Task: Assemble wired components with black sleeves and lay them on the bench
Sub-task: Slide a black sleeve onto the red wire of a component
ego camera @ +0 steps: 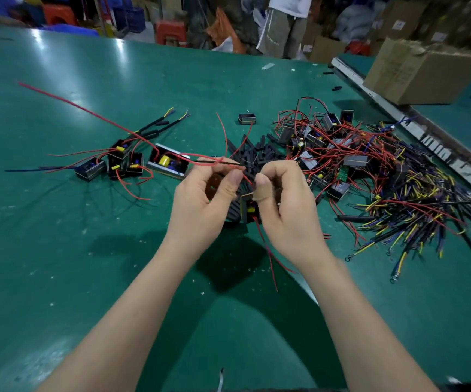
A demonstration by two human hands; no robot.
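while the right hand (279, 205) is gripping a component (247, 208), the left hand (210, 193) is pinching its red wire (208, 161) taut toward 9 o'clock for sleeving.

Both bare arms are reaching forward from the bottom of the view, and the two hands are meeting close together in the middle. The left hand (203, 199) is curling its fingers and pinching with its thumb. The right hand (282, 202) is curling its fingers too, thumb pointing up.
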